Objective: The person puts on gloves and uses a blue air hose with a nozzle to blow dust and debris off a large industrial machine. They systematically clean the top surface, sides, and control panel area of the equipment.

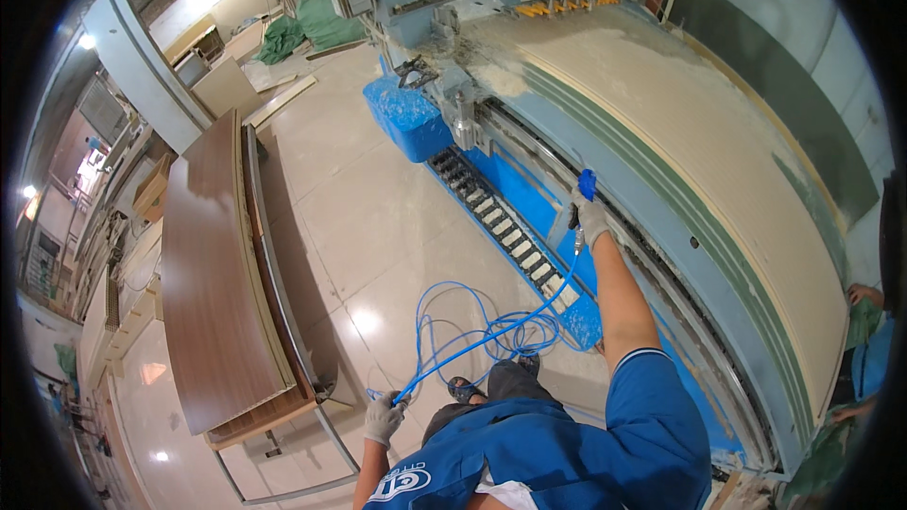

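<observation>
My right hand, in a pale work glove, is wrapped round an air blow gun with a blue front part. I hold it over the long rail on the near side of a large blue-grey machine. A blue air hose runs from the gun down to my left side. Down there my left hand, also gloved, is closed round the hose. More of the hose lies in loose loops on the floor by my feet. Pale dust covers the rail and carriage.
A pale board lies on the machine bed. Below the rail runs a black cable chain with dust in it. To the left, brown panels rest on a metal-framed trolley. At the right edge another person's hand shows.
</observation>
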Available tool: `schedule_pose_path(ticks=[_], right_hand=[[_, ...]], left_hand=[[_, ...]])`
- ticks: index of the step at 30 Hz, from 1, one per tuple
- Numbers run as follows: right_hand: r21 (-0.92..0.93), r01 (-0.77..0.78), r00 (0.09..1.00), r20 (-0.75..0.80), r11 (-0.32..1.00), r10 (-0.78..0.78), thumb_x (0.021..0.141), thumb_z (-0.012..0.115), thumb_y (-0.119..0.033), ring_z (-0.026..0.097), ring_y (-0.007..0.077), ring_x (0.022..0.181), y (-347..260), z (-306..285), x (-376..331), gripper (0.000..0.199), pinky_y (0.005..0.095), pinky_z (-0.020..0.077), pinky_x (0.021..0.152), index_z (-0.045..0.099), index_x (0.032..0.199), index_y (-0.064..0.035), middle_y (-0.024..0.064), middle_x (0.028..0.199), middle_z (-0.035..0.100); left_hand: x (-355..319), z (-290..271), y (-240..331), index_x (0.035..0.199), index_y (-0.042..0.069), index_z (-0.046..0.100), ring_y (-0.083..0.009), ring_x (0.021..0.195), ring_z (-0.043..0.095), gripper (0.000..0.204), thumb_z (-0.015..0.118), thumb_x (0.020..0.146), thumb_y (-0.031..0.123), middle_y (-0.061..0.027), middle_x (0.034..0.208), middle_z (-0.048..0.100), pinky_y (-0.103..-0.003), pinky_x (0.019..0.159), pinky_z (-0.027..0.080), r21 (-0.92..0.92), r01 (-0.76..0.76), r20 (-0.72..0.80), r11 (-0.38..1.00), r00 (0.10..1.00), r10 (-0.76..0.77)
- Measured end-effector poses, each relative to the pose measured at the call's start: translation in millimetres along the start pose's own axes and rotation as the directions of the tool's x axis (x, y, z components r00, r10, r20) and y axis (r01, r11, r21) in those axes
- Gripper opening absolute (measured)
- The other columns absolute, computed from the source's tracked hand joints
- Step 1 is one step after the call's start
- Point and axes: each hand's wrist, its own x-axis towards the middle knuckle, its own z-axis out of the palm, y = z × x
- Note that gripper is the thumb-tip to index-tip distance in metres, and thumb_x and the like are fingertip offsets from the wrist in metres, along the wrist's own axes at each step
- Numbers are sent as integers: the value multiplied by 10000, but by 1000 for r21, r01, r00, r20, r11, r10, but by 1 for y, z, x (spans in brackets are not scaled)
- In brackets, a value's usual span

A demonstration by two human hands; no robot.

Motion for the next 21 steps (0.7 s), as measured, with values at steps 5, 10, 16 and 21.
schedule_pose_path(ticks=[5, 10, 16, 21], right_hand=[[26, -9, 999, 52, 1000, 7, 873, 627, -315, 482, 156, 393, -17, 46, 16, 324, 302, 401, 364, 552, 692, -56, 46, 528, 512], [29, 8, 999, 46, 1000, -9, 874, 624, -321, 483, 156, 399, -32, 74, 59, 341, 300, 385, 382, 550, 669, -58, 45, 512, 500], [-27, -3, 1000, -31, 1000, 2, 863, 619, -369, 509, 163, 431, -57, 86, 129, 380, 313, 388, 422, 563, 655, -56, 54, 528, 531], [-263, -10, 992, -125, 965, -24, 841, 605, -407, 585, 214, 498, -82, 86, 182, 447, 365, 436, 489, 619, 638, -8, 101, 570, 589]], left_hand=[[8, 3, 4, 948, 89, 692, -285, 602, 641, 337, 620, 829, 396, -149, 618, 627, -390, 579, 480, 34, 12, 35, 999, 999, -13], [20, 4, 23, 929, 79, 697, -236, 581, 646, 291, 621, 822, 339, -123, 608, 632, -363, 574, 486, -129, 36, 28, 991, 999, -33], [31, 16, 70, 960, 41, 684, -148, 583, 653, 215, 604, 836, 197, -93, 685, 663, -297, 582, 507, -79, 75, 19, 994, 997, -73], [30, 30, 99, 925, 43, 679, -147, 560, 621, 236, 665, 827, 258, -82, 630, 640, -314, 553, 478, -201, 139, -7, 970, 990, -143]])
